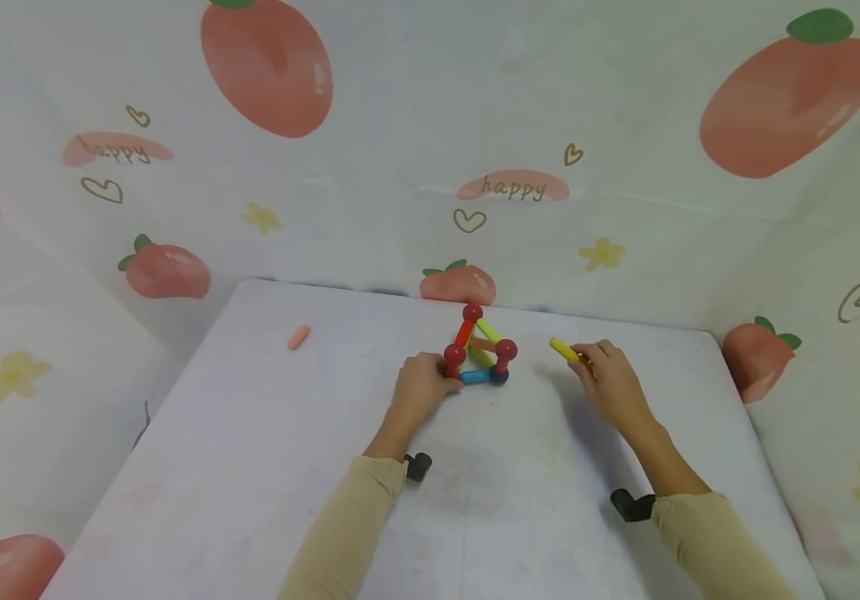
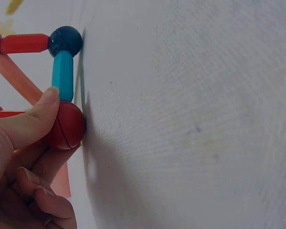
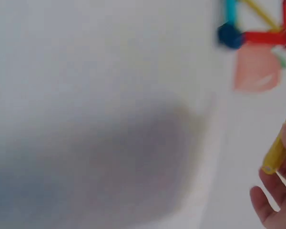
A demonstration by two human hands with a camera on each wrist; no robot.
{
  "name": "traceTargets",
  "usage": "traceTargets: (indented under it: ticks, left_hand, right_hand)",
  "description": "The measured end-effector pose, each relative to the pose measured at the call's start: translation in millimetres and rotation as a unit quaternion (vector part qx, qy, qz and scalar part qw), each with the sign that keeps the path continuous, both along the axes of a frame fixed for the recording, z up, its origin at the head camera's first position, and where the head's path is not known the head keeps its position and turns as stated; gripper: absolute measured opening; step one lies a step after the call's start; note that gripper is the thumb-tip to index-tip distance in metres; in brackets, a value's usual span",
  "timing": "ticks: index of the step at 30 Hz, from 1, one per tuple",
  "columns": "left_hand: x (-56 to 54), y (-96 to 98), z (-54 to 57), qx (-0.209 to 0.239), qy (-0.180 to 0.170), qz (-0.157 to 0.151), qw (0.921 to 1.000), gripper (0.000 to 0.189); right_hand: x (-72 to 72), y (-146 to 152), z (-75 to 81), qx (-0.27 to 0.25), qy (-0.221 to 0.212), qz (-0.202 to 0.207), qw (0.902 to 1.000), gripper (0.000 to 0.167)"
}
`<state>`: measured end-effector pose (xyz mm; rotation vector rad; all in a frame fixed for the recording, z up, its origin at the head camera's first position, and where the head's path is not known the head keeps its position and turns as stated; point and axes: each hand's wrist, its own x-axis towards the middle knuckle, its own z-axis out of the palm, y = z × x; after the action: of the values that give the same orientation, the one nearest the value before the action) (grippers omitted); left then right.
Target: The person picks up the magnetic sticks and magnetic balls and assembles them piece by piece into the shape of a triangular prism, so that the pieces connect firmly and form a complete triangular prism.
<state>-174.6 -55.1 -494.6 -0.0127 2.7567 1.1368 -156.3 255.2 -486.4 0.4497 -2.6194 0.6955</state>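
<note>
A frame of coloured rods and balls stands on the table, with red balls [image 1: 472, 312] at its upper corners. Along its near bottom edge, a light-blue rod [image 1: 475, 377] runs to a dark blue ball [image 1: 500, 375]. My left hand [image 1: 419, 383] is at the frame's near left corner; in the left wrist view its thumb and fingers pinch a red ball [image 2: 69, 125] at the end of the light-blue rod [image 2: 63, 76]. To the right of the frame and apart from it, my right hand [image 1: 613, 385] pinches a yellow rod [image 1: 563, 348], also partly visible in the right wrist view.
An orange rod [image 1: 298, 337] lies alone on the white table [image 1: 250, 433], to the left of the frame. Behind the table hangs a fruit-printed cloth [image 1: 370, 208], which also covers both sides. Dark wrist-camera mounts [image 1: 631, 505] stick out by the sleeves.
</note>
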Motion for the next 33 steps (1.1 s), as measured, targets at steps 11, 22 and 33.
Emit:
traceTargets:
  ticks: [11,22,33]
  left_hand:
    - [0.0,0.2,-1.3,-0.004,0.005,0.007,1.0000,0.029]
    - [0.4,-0.1,-0.1,0.000,0.004,0.009,1.0000,0.030]
    - [-0.7,0.1,-1.1,-0.003,0.011,0.000,0.9999,0.029]
  right_hand:
    - [-9.3,-80,49.4,-0.103,-0.049,0.076,0.9906,0.038]
    - [-17.9,-118,34.0,-0.085,0.000,0.106,0.9907,0.032]
    - [-19.4,-117,-5.7,0.013,0.022,0.090,0.9956,0.032]
